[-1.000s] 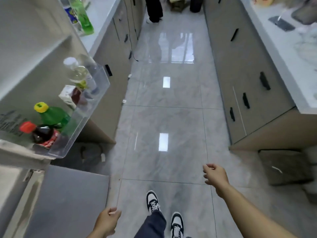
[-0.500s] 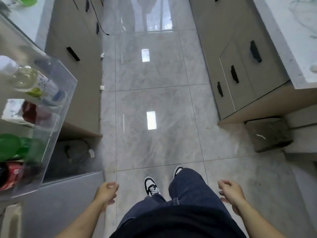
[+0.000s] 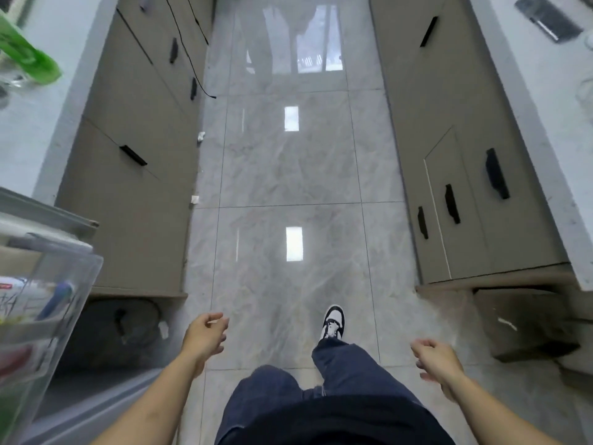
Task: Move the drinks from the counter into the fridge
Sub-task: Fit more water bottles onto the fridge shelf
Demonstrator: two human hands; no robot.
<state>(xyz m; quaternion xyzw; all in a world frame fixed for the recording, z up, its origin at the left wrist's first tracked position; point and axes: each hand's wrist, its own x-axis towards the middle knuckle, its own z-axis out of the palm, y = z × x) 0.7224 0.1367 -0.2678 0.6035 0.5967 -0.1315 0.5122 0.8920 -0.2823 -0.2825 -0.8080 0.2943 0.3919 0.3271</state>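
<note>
Green bottle (image 3: 27, 56) on counter (image 3: 38, 117); two empty hands (image 3: 205, 337).

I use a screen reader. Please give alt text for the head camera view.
Both hands, left hand and right hand, hang empty over a glossy tiled floor between two cabinet runs. A green bottle is on the left counter; a clear fridge door bin holds drinks at left.

— What was seen of the drinks?
— A green bottle (image 3: 30, 59) was seen, blurred, on the left counter (image 3: 29, 130). Others were stored, blurred, in the clear fridge door bin (image 3: 80, 284), lower left.
</note>
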